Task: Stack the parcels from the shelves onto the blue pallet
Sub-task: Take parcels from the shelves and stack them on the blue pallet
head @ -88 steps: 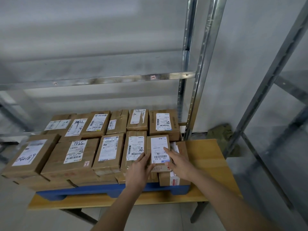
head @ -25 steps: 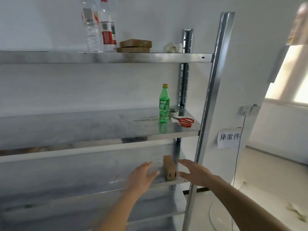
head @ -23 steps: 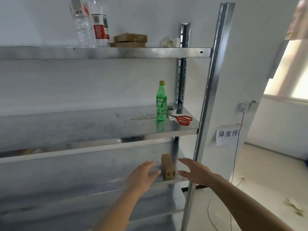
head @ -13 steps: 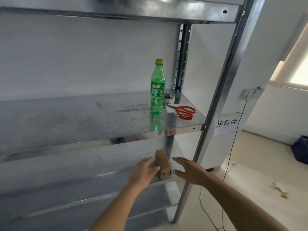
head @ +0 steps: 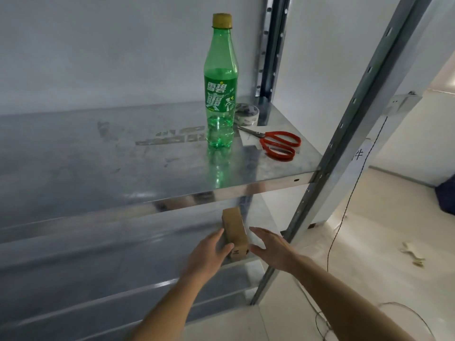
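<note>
Two hands reach for one small parcel on the lower shelf.
The parcel point(head: 234, 231) stands at 6 o'clock below the green bottle point(head: 220, 82), its far end hidden under the upper shelf point(head: 246, 188). Left hand point(head: 209, 254), fingers relaxed, touches its left side; right hand point(head: 269, 246) is flat, just beside it.

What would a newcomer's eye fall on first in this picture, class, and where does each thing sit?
First, the green bottle standing upright on the metal shelf, with red scissors lying to its right and a roll of tape behind it. Next, on the shelf below, a small brown parcel between the left hand and right hand, both with straight fingers.
</note>
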{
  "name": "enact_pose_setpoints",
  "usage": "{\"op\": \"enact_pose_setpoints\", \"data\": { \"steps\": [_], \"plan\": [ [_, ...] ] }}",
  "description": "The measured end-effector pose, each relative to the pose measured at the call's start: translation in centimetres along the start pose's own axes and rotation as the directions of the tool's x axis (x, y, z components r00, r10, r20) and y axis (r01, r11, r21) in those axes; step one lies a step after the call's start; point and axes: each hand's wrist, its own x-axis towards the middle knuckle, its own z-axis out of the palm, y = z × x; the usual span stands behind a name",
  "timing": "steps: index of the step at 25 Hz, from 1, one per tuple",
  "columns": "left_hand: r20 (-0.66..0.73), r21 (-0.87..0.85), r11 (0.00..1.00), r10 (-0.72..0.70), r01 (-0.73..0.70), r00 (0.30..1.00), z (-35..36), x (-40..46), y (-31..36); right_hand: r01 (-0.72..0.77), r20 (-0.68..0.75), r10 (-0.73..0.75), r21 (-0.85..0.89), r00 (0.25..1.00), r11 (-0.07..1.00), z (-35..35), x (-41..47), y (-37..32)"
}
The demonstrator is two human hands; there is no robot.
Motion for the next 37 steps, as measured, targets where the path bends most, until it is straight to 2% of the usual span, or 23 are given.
{"op": "enact_pose_setpoints", "data": {
  "steps": [7,15,19,24,31,37],
  "plan": [
    [-0.014,-0.058,0.993,-0.101,0.1,0.995,3.3,4.2,-0.9,0.002,0.035,-0.004,0.05,0.999,0.999,1.6,4.8,2.4],
    [0.009,-0.128,0.983,-0.135,0.135,0.991,5.1,6.1,-1.9,0.005,0.187,-0.031,0.138,0.982,0.99,3.1,8.3,3.6],
    [0.025,-0.259,0.953,-0.157,0.158,0.987,5.3,5.5,-1.4,0.048,0.208,-0.086,0.179,0.974,0.983,3.2,8.5,4.1],
    [-0.021,-0.317,0.937,-0.165,0.15,0.986,5.1,4.1,-1.5,0.14,0.221,-0.184,0.202,0.958,0.969,3.3,8.5,4.3],
    [-0.183,-0.326,0.937,-0.193,0.126,0.964,-0.2,-1.7,-3.4,0.255,0.235,-0.302,0.211,0.924,0.944,2.5,6.8,-3.9],
    [-0.417,-0.322,0.938,-0.262,0.128,0.87,-8.9,-11.3,-7.9,0.458,0.292,-0.49,0.173,0.821,0.872,5.9,5.4,-15.8]
  ]
}}
